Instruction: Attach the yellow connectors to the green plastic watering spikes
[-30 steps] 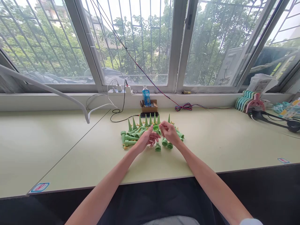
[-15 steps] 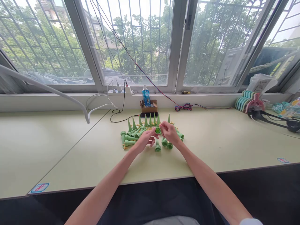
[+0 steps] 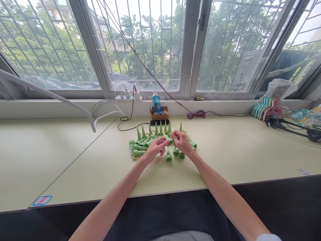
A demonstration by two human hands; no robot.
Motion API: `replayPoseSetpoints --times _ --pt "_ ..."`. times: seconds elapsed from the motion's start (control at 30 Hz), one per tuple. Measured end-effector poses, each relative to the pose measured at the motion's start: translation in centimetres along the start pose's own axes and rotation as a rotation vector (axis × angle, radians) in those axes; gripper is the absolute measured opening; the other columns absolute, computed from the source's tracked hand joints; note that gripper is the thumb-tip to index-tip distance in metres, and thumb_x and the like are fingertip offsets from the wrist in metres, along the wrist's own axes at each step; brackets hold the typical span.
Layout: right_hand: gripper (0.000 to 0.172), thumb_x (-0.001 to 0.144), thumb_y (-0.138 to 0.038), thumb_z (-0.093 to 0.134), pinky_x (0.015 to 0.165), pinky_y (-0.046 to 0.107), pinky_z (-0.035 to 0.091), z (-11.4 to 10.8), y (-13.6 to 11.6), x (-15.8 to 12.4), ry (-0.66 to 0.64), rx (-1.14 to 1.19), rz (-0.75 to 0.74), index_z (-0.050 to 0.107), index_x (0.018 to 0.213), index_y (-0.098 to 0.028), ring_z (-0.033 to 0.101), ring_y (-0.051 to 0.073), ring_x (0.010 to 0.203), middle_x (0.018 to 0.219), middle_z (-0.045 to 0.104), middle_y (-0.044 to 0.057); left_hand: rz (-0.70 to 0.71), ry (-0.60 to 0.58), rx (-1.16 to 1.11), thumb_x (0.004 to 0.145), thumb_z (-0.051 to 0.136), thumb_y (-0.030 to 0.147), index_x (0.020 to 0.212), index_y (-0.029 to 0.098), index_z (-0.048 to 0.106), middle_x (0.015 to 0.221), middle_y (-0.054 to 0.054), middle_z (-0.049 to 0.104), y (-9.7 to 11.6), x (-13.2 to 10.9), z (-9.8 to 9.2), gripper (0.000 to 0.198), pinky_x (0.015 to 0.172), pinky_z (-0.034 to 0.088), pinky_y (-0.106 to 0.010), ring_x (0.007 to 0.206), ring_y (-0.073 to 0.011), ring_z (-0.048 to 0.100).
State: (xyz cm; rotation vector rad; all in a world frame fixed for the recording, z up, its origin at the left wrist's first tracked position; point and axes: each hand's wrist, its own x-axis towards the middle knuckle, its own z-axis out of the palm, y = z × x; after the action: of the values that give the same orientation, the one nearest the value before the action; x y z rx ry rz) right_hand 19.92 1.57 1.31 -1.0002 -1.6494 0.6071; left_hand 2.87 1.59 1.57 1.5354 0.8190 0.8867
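Observation:
Between my hands a green watering spike point(image 3: 170, 141) is tilted, its narrow end up to the left and its wide open end toward me. The fingertips of my left hand point(image 3: 158, 146) close on its wide end from the left. My right hand point(image 3: 181, 140) pinches at its right side; any small part between those fingers is hidden. Just below the hands lies another spike point(image 3: 169, 157), with two more spikes point(image 3: 179, 154) to its right, wide ends facing me. Several spikes with yellow valves lie in a pile point(image 3: 142, 146) beside my left hand.
Several spikes point(image 3: 156, 129) stand upright in a row behind the hands. Further back are a phone point(image 3: 159, 123), a small cardboard box point(image 3: 159, 117) and a blue bottle point(image 3: 156, 103). A bundled cable point(image 3: 196, 114) lies right of them; clothes hangers point(image 3: 263, 108) and a black headset point(image 3: 288, 126) sit far right.
The held spike has turned: its open end faced me squarely before, and now its side shows, tip up to the left. Both hands have stayed nearly in place.

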Motion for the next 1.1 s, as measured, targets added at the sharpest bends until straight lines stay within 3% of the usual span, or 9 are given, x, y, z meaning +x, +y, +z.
replayPoseSetpoints --times 0.17,0.47,0.7,1.1 --pt "0.034 0.089 -0.05 0.046 0.047 0.025 0.034 0.0 -0.1 0.0 0.002 -0.022 0.003 0.046 0.071 -0.021 0.042 0.012 0.046 0.052 0.043 -0.004 0.028 0.047 0.037 0.07 0.071 0.051 0.09 0.018 0.054 0.069 0.002 0.051 0.0 -0.1 0.1 0.042 0.039 0.034 -0.018 0.046 -0.005 0.044" --pt "0.033 0.089 -0.047 0.046 0.049 0.024 0.035 0.0 0.1 0.0 0.007 -0.054 0.006 0.045 0.068 -0.021 0.041 0.012 0.046 0.05 0.044 -0.004 0.074 0.129 0.145 0.068 0.073 0.047 0.102 0.021 0.053 0.082 0.0 0.057 0.1 -0.3 0.3 0.048 0.038 0.033 -0.019 0.043 -0.0033 0.042" --pt "0.034 0.089 -0.046 0.046 0.048 0.025 0.034 0.0 0.1 0.0 0.004 -0.07 0.019 0.044 0.066 -0.021 0.04 0.012 0.045 0.048 0.042 -0.004 0.18 0.176 0.278 0.066 0.075 0.047 0.102 0.021 0.057 0.082 0.0 0.059 -0.9 0.2 0.1 0.048 0.046 0.04 -0.02 0.055 -0.0082 0.051" --pt "0.033 0.089 -0.045 0.046 0.049 0.025 0.034 0.1 0.2 0.1 0.022 -0.079 0.022 0.043 0.066 -0.021 0.041 0.012 0.045 0.048 0.042 -0.004 0.275 0.24 0.391 0.07 0.071 0.048 0.101 0.02 0.059 0.082 -0.001 0.059 -1.1 0.3 0.2 0.044 0.047 0.038 -0.022 0.049 -0.0064 0.043"
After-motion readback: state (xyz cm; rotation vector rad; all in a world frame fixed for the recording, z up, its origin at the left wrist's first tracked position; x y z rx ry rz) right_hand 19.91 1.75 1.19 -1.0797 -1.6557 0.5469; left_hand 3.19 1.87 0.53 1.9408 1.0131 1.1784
